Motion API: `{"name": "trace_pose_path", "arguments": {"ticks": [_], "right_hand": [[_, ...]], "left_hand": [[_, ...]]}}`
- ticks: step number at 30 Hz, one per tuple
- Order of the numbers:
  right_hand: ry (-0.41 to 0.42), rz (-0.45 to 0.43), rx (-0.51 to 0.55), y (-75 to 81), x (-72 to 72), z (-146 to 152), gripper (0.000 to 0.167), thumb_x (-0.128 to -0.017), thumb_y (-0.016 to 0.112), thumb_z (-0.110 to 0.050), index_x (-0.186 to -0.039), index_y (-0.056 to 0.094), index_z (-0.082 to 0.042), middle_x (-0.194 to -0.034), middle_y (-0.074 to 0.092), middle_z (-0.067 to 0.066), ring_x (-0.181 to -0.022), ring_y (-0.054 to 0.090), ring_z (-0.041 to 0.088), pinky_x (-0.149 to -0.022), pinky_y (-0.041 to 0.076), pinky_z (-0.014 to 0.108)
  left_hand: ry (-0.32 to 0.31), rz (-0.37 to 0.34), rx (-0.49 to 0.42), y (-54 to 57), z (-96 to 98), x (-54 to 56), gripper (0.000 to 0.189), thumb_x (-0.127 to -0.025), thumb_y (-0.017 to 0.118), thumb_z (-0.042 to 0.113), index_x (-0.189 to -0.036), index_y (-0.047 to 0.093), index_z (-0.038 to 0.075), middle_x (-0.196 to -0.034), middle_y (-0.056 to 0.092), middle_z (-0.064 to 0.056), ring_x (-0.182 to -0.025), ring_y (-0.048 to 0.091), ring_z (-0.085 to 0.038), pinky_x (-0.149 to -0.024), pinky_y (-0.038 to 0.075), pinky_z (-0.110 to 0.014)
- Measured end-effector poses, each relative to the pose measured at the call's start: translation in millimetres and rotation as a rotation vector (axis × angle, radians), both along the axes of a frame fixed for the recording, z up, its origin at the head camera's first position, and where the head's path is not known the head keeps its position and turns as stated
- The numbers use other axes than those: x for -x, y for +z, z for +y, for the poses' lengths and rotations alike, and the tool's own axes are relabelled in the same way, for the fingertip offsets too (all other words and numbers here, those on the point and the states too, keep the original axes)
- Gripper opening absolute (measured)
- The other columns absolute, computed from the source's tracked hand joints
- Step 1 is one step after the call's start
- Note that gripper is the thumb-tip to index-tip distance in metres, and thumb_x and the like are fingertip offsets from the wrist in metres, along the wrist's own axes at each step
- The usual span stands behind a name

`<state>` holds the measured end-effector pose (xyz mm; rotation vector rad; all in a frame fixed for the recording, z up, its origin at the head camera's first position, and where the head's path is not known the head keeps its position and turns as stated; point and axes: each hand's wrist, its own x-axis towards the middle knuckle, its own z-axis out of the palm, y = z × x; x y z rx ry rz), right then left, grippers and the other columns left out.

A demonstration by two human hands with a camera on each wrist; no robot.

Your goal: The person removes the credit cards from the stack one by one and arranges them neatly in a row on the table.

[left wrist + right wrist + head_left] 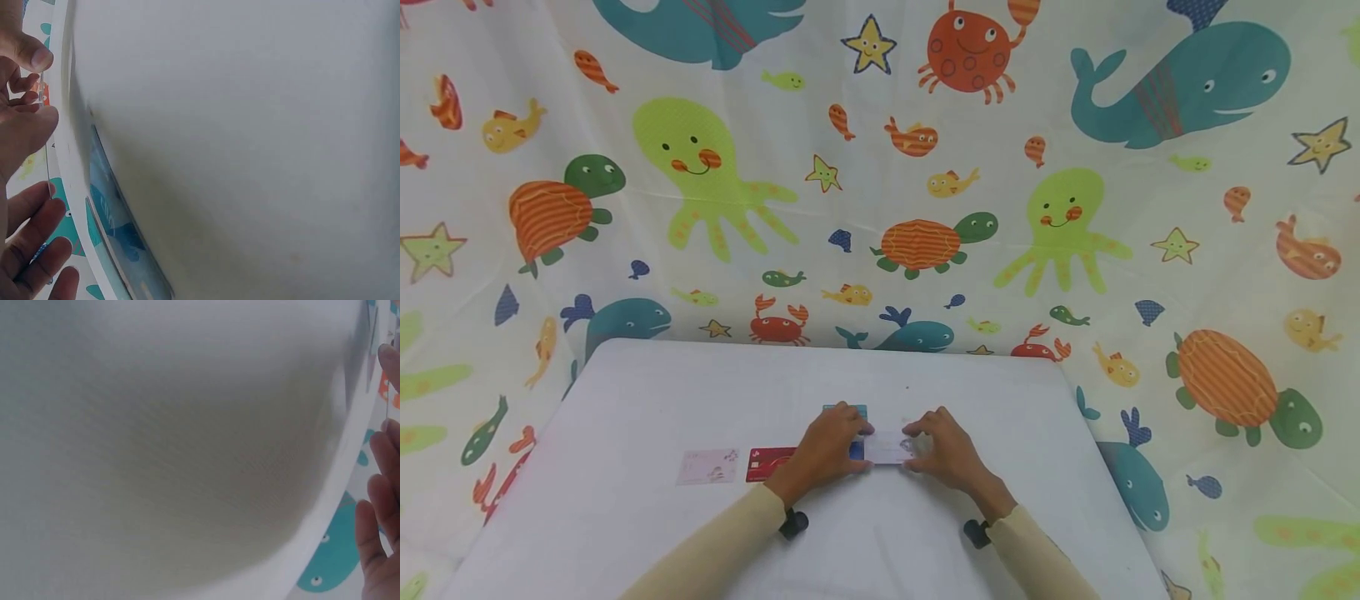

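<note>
Pinching pale card (886,451), lower centre: left hand (829,446), right hand (949,450). Lower left, on table (700,392): pink card (708,467), red card (767,461).

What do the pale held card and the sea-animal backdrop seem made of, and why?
Pale held card: probably smooth plastic; its thin edge looks straight and stiff, though coated paper is possible.
Sea-animal backdrop: likely matte fabric, showing soft ripples.
</note>
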<state>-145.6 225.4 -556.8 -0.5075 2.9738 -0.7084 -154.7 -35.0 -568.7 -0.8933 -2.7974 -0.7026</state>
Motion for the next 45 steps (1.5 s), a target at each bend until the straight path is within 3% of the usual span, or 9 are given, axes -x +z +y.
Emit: {"name": "trace_pose_path", "arguments": {"ticks": [8,20,39,45], "right_hand": [[-0.019,-0.043,-0.048,-7.1,1.3,3,0.048,-0.077,0.097,-0.035,-0.121,0.079,-0.025,-0.108,0.068,-0.008,-0.104,0.054,0.01,-0.093,0.057,0.034],[-0.023,-0.041,-0.08,-9.6,0.4,1,0.047,-0.078,0.096,-0.033,-0.121,0.079,-0.022,-0.106,0.069,-0.006,-0.1,0.052,0.011,-0.089,0.055,0.031],[-0.03,-0.032,-0.071,-11.7,2.3,0,0.048,-0.077,0.097,-0.033,-0.12,0.08,-0.021,-0.106,0.071,-0.005,-0.098,0.052,0.012,-0.087,0.055,0.03],[-0.054,-0.022,-0.055,-12.6,1.7,-1,0.052,-0.076,0.097,-0.037,-0.123,0.079,-0.022,-0.107,0.071,-0.007,-0.097,0.051,0.01,-0.088,0.056,0.029]], "left_hand": [[0.004,-0.033,0.012,-5.9,5.1,-1.2,0.054,-0.078,0.093,0.048,-0.123,0.079,0.021,-0.122,0.078,0.002,-0.118,0.067,-0.022,-0.106,0.059,-0.047],[0.026,-0.023,0.061,-13.5,11.9,-0.9,0.053,-0.079,0.092,0.051,-0.122,0.08,0.023,-0.12,0.077,0.002,-0.111,0.065,-0.019,-0.103,0.059,-0.044],[0.036,-0.021,0.091,-9.7,12.7,0.2,0.056,-0.076,0.095,0.051,-0.121,0.081,0.021,-0.119,0.076,0.0,-0.106,0.063,-0.019,-0.1,0.06,-0.041],[0.03,-0.02,0.084,-10.2,9.8,0.3,0.059,-0.076,0.094,0.052,-0.124,0.079,0.021,-0.125,0.076,0.0,-0.115,0.065,-0.022,-0.104,0.059,-0.045]]}}
